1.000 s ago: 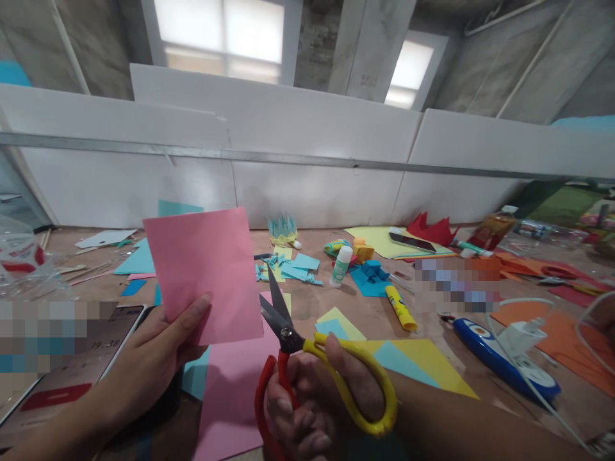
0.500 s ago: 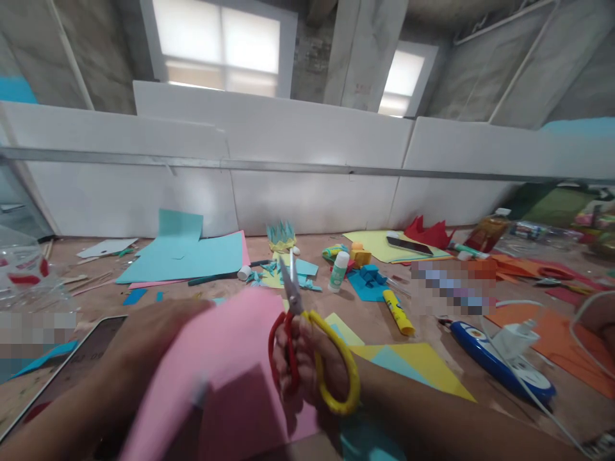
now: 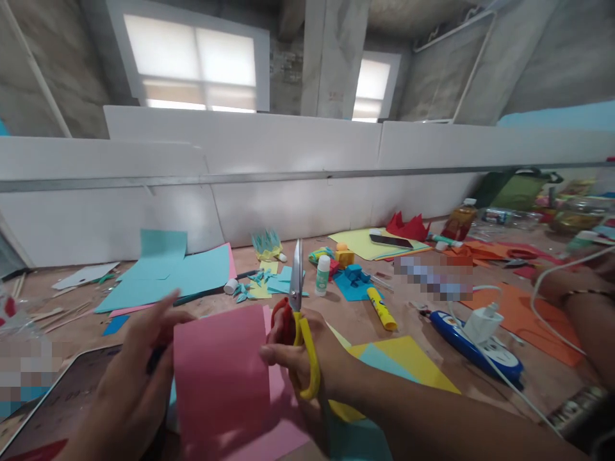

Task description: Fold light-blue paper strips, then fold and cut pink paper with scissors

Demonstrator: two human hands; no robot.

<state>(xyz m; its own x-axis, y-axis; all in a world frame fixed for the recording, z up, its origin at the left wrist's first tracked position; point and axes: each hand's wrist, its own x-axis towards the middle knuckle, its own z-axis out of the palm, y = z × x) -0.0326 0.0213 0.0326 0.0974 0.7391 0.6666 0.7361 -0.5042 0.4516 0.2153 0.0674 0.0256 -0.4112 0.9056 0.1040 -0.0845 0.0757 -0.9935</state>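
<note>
My left hand [image 3: 132,378] holds the left side of a pink paper sheet [image 3: 218,378], thumb behind it, fingers curled at its edge. My right hand [image 3: 307,365] grips scissors [image 3: 296,301] with red and yellow handles, blades closed and pointing up, while its thumb and finger pinch the pink sheet's right edge. A larger pink sheet [image 3: 288,426] lies on the table beneath.
A tablet [image 3: 52,403] lies at lower left. Teal sheets [image 3: 168,272], glue sticks [image 3: 323,275] [image 3: 382,308], yellow and teal paper [image 3: 408,358], a blue power strip [image 3: 475,349] with cable, and orange paper [image 3: 523,314] litter the table. Another person's arm [image 3: 583,301] is at right.
The pink sheet went from held high in my left hand to low in front of me, now held by both hands. The scissor blades closed and turned upright.
</note>
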